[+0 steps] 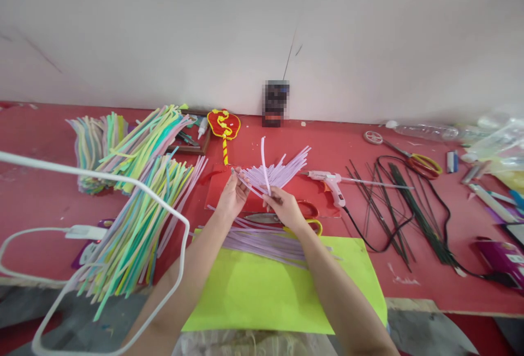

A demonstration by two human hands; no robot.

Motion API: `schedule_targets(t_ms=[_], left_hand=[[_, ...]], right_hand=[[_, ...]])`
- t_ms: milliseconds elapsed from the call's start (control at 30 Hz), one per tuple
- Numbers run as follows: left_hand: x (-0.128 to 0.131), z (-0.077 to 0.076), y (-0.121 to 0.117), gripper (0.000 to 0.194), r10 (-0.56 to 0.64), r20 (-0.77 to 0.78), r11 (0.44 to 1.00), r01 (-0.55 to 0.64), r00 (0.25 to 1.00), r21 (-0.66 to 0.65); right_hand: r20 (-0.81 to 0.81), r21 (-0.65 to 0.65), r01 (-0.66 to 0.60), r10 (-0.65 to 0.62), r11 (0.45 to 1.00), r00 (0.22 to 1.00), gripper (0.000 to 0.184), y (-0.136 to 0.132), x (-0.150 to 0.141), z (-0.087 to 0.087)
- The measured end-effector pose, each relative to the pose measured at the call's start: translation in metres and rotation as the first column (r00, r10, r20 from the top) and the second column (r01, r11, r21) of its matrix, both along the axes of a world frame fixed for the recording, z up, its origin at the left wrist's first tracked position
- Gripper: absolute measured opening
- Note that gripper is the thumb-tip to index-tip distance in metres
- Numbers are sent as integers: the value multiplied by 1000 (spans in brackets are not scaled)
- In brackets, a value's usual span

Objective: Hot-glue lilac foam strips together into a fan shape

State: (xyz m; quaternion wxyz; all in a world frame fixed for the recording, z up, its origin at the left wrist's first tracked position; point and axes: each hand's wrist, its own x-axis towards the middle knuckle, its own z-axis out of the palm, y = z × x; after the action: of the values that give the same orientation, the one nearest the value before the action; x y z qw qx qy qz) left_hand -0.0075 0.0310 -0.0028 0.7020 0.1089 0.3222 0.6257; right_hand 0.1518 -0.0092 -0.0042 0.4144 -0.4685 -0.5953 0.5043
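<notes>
Between my two hands a lavender pipe cleaner (264, 159) is held, one part rising upright and another running left. My left hand (234, 195) pinches its left part between thumb and fingers. My right hand (284, 208) closes on it near the bend. Just behind lies a pile of lavender pipe cleaners (286, 170) on a red board (216, 187). Scissors (262, 218) with a red and a yellow handle lie under my right hand, partly hidden. More lavender stems (257, 244) rest on a yellow-green sheet (262, 296) below my wrists.
Multicoloured pipe cleaners (135, 225) heap up at left, beside a white cable (182, 257). A pink glue gun (327, 178) lies right of the pile, with dark wire stems (417, 214) and more scissors (426, 165) beyond. A red-yellow fan-shaped piece (224, 125) lies behind.
</notes>
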Motion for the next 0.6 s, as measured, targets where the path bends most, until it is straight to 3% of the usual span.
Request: schedule_targets(t_ms=[333, 600], left_hand=[[2, 4, 0, 21, -35, 26, 999, 36, 999, -11], [0, 10, -1, 18, -56, 84, 997, 60, 995, -57]], right_hand=[[11, -40, -41, 42, 998, 999, 41, 0, 6, 7], [5, -70, -64, 65, 995, 998, 46, 4, 21, 12]])
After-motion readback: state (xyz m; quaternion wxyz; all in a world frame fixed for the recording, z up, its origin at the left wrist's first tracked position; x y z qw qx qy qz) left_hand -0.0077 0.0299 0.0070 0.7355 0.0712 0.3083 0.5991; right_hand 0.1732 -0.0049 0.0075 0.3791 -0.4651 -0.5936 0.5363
